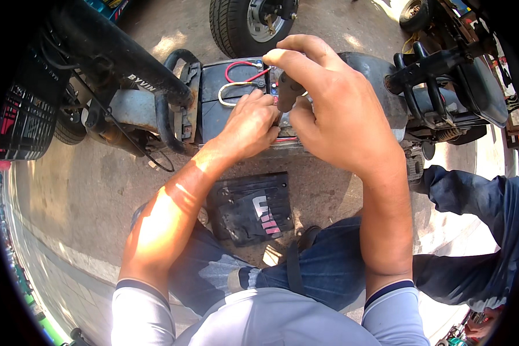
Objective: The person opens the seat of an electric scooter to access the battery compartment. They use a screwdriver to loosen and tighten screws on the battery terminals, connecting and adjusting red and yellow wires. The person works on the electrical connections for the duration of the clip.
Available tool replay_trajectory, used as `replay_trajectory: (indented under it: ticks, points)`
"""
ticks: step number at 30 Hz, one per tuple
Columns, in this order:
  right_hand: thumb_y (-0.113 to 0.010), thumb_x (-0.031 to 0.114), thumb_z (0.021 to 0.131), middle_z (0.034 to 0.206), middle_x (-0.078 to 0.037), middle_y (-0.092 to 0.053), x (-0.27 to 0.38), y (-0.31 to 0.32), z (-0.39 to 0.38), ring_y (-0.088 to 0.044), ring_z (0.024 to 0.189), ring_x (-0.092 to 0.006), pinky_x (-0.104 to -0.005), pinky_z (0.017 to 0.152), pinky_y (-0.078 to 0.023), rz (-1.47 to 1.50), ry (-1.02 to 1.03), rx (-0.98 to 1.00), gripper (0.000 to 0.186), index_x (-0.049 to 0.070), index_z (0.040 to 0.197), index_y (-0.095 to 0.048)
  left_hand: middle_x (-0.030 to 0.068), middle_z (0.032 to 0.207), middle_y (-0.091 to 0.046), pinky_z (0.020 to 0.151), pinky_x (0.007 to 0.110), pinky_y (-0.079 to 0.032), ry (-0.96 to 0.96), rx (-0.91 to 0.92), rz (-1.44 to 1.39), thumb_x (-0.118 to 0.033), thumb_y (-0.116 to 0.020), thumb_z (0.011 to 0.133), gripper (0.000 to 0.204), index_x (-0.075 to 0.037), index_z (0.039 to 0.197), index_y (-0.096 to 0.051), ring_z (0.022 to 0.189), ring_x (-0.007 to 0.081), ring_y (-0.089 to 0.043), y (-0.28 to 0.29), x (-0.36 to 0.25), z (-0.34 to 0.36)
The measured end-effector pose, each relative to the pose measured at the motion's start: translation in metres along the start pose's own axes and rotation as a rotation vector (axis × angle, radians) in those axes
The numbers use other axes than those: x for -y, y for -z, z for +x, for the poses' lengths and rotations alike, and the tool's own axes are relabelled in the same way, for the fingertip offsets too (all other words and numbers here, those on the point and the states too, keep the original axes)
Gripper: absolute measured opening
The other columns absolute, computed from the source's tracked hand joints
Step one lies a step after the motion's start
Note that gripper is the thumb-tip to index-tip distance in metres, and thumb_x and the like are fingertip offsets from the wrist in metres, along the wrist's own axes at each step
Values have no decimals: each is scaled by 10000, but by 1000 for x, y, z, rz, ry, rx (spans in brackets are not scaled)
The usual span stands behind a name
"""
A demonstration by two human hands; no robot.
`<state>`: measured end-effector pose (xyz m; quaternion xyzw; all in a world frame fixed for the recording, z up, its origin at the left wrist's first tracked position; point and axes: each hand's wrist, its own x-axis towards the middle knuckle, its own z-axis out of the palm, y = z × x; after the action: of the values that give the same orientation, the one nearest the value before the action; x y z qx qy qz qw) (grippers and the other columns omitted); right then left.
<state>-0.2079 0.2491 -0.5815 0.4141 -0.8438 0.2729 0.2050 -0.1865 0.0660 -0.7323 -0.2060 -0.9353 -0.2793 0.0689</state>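
I see the right hand [334,109] curled around a dark tool handle [287,92] — upright over the battery compartment [225,98]. Left hand [254,124] fingers bent, pressed down beside red wire [242,66] and white wire [230,86] — grip hidden.

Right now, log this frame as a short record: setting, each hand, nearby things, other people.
setting: scooter on pavement, seat area opened, black rectangular battery with looped red and white wires
right hand: right hand grips a dark tool handle over the battery
left hand: left hand presses fingers at the battery's edge
ground: black plastic cover panel lies below the hands
other people: blue-sleeved arm at the right
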Motion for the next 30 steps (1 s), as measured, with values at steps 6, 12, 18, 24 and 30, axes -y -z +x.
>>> replay_trajectory:
  ticks: [6, 12, 18, 24, 30]
  points:
    - [-741, 110, 887, 1157, -135, -713, -5, -1, 2, -744, 924, -390, -467, 788, -595, -112, -139, 80, 360, 96, 1246, -748, 119, 1021, -632, 936, 486, -462, -50, -27, -2, -115, -735, 846, 106, -29, 907, -750, 1075, 332, -572, -4, 5, 1]
    - [-745, 83, 898, 1101, -140, -709, 3, 2, 1, -741, 918, -390, -472, 785, -588, -97, -82, 61, 316, 64, 1213, -753, 114, 1014, -629, 932, 485, -462, -56, -33, 6, -109, -745, 838, 95, -36, 898, -742, 1071, 334, -571, -5, 10, 1]
    - [-779, 112, 900, 1030, -129, -706, -5, 2, 0, -741, 886, -373, -461, 767, -587, 39, -5, 8, 297, 58, 1192, -759, 114, 1019, -634, 934, 487, -463, -68, -41, -10, -106, -754, 832, 101, -33, 901, -739, 1074, 336, -573, -5, 9, 2]
    - [-780, 116, 901, 1077, -128, -709, -5, 0, -1, -740, 884, -382, -460, 760, -585, -79, -117, 38, 322, 66, 1218, -753, 116, 1029, -640, 938, 489, -465, -70, -44, -25, -103, -762, 828, 112, -28, 906, -737, 1079, 339, -577, -5, 8, 2]
    - [-755, 97, 900, 1130, -126, -719, 6, 7, 2, -746, 891, -390, -456, 753, -587, -157, -135, 109, 333, 72, 1232, -751, 119, 1034, -640, 947, 489, -465, -68, -45, -40, -107, -766, 836, 117, -24, 914, -738, 1080, 340, -575, -6, 10, 2]
